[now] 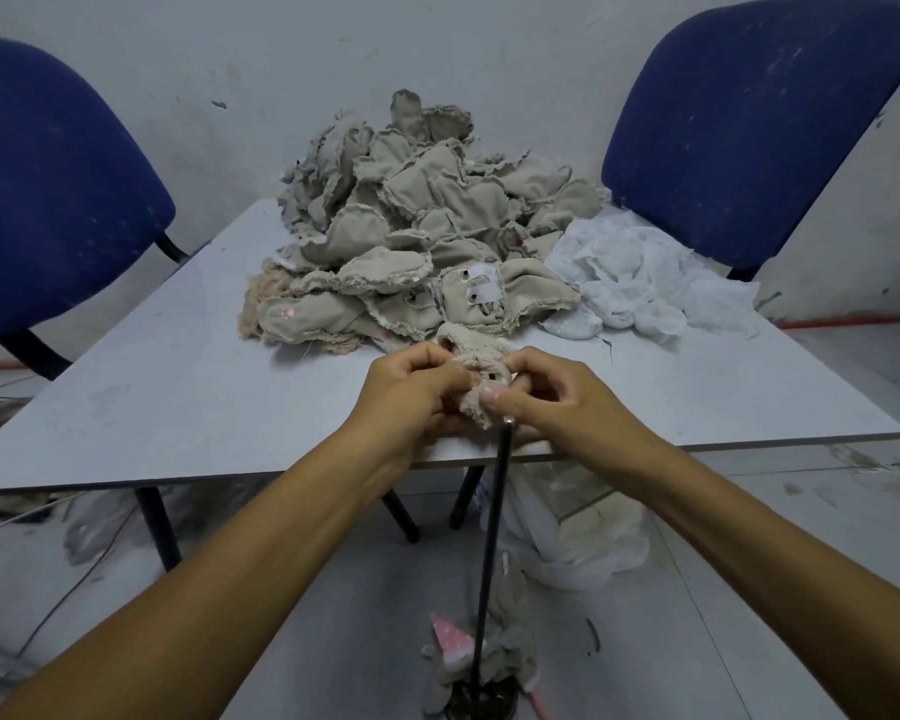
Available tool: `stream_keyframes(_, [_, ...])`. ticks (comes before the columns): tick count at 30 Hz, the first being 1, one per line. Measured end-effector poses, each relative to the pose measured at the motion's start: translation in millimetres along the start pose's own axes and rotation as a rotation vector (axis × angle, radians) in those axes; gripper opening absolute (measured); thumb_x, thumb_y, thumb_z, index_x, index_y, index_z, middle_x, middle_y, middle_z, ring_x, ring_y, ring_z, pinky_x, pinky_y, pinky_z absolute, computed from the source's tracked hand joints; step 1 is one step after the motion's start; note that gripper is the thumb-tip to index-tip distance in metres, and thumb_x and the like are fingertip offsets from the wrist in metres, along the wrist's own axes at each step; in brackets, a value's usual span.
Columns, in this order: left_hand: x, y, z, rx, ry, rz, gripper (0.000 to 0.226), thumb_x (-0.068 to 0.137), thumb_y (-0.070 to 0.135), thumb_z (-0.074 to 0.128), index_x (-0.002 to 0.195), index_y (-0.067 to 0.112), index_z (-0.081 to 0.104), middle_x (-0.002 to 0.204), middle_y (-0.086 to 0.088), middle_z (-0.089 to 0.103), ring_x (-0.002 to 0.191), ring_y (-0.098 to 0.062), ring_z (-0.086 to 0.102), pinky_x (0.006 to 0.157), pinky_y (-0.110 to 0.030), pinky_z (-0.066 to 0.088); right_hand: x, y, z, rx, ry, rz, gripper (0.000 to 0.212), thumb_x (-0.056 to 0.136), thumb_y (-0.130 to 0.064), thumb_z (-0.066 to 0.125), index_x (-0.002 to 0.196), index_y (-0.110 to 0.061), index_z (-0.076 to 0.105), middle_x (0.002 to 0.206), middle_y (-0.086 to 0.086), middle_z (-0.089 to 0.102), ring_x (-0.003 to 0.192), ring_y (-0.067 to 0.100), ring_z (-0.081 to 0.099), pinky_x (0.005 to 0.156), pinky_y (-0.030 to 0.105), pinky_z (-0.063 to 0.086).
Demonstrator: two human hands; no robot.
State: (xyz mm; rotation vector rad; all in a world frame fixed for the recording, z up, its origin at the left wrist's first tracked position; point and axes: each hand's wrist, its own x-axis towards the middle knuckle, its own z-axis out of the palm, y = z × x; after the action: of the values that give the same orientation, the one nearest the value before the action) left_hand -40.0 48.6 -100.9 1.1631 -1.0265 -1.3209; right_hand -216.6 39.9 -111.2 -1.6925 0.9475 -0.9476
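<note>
Both my hands hold one small beige sewn fabric piece [476, 366] over the near edge of the grey table [178, 397]. My left hand [417, 387] grips its left side with curled fingers. My right hand [546, 394] pinches its right side, thumb on top. A thin dark metal rod [492, 553] stands upright from a base on the floor, and its tip reaches the underside of the fabric piece between my hands. Behind my hands, a big pile of similar beige frayed fabric pieces [417, 226] covers the middle of the table.
A heap of white gauzy fabric [650, 283] lies at the table's right. Two blue chairs, one at the left [53, 189] and one at the right [749, 122], stand by a white wall. Turned fabric pieces with a pink dotted bit [453, 641] lie around the rod's base. White bags [583, 532] sit under the table.
</note>
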Motion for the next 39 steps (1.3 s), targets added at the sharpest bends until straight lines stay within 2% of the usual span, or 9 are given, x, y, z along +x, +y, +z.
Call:
stream_keyframes(4, [4, 2, 4, -0.001, 0.028, -0.028, 0.04, 0.086, -0.005, 0.063, 0.052, 0.016, 0.061, 0.062, -0.007, 0.065, 0.051, -0.015, 0.065, 0.045, -0.023, 0.052, -6, -1, -4, -0.033, -0.038, -0.051, 0.014, 0.089, -0.025, 0.074, 0.099, -0.017, 0.07, 0.071, -0.007, 0.067, 0.072, 0.005, 0.063, 0.07, 0.015, 0.049])
stream_keyframes(9, [4, 6, -2, -0.014, -0.124, -0.094, 0.021, 0.085, -0.002, 0.064, 0.071, 0.013, 0.06, 0.073, -0.007, 0.068, 0.062, -0.018, 0.07, 0.053, -0.026, 0.056, -9, 0, -10, 0.097, -0.069, -0.054, 0.013, 0.092, -0.013, 0.069, 0.103, -0.006, 0.068, 0.064, -0.008, 0.068, 0.066, 0.001, 0.066, 0.067, 0.013, 0.05])
stream_keyframes(13, [2, 5, -9, -0.05, -0.175, -0.106, 0.021, 0.081, -0.001, 0.063, 0.066, 0.014, 0.062, 0.075, -0.01, 0.064, 0.061, -0.02, 0.068, 0.053, -0.027, 0.056, -10, -3, -13, 0.119, -0.163, -0.059, 0.009, 0.095, -0.008, 0.064, 0.103, -0.003, 0.064, 0.057, -0.014, 0.065, 0.056, -0.005, 0.062, 0.057, 0.004, 0.044])
stream_keyframes(17, [0, 3, -7, -0.009, -0.223, -0.076, 0.031, 0.084, -0.002, 0.061, 0.062, 0.021, 0.064, 0.069, -0.002, 0.068, 0.06, -0.015, 0.068, 0.053, -0.023, 0.055, -7, 0, -4, 0.047, 0.019, -0.05, 0.01, 0.089, -0.012, 0.072, 0.085, -0.008, 0.064, 0.057, -0.003, 0.067, 0.057, 0.008, 0.066, 0.059, 0.018, 0.051])
stream_keyframes(21, [-3, -2, -1, -0.004, -0.217, -0.003, 0.03, 0.089, -0.002, 0.062, 0.067, 0.019, 0.065, 0.071, -0.005, 0.069, 0.062, -0.015, 0.068, 0.055, -0.022, 0.055, -2, 6, 8, -0.14, 0.273, -0.045, 0.018, 0.084, -0.01, 0.07, 0.069, -0.016, 0.061, 0.05, -0.002, 0.062, 0.048, 0.014, 0.061, 0.055, 0.031, 0.05])
stream_keyframes(25, [-10, -8, 2, 0.081, -0.183, 0.109, 0.021, 0.083, 0.007, 0.074, 0.068, 0.018, 0.064, 0.071, -0.006, 0.061, 0.067, -0.015, 0.065, 0.059, -0.023, 0.054, -1, 6, 15, -0.177, 0.362, -0.057, 0.017, 0.084, -0.01, 0.068, 0.069, -0.015, 0.062, 0.049, -0.001, 0.06, 0.043, 0.007, 0.059, 0.042, 0.015, 0.042])
stream_keyframes(29, [-15, -11, 4, 0.234, -0.078, 0.198, 0.02, 0.072, 0.025, 0.076, 0.068, 0.016, 0.058, 0.069, -0.004, 0.055, 0.069, -0.018, 0.062, 0.062, -0.03, 0.054, 0, 6, 15, -0.199, 0.339, -0.053, 0.01, 0.086, -0.009, 0.068, 0.076, -0.009, 0.065, 0.049, 0.003, 0.061, 0.04, 0.001, 0.057, 0.04, 0.012, 0.04])
stream_keyframes(35, [-14, -6, 3, 0.15, -0.064, 0.104, 0.028, 0.086, 0.016, 0.075, 0.064, 0.016, 0.057, 0.07, -0.009, 0.06, 0.069, -0.022, 0.061, 0.064, -0.033, 0.056, 2, 3, 7, -0.106, 0.182, 0.035, 0.015, 0.084, -0.016, 0.068, 0.073, -0.022, 0.062, 0.051, -0.002, 0.06, 0.051, 0.011, 0.063, 0.051, 0.026, 0.05])
stream_keyframes(39, [-13, -5, 1, 0.12, -0.084, 0.099, 0.024, 0.086, 0.008, 0.073, 0.07, 0.011, 0.056, 0.077, -0.016, 0.053, 0.077, -0.028, 0.053, 0.071, -0.039, 0.05, -2, 3, -4, 0.19, -0.011, 0.03, 0.007, 0.084, -0.015, 0.068, 0.088, -0.011, 0.064, 0.062, 0.005, 0.06, 0.062, 0.018, 0.063, 0.065, 0.032, 0.058])
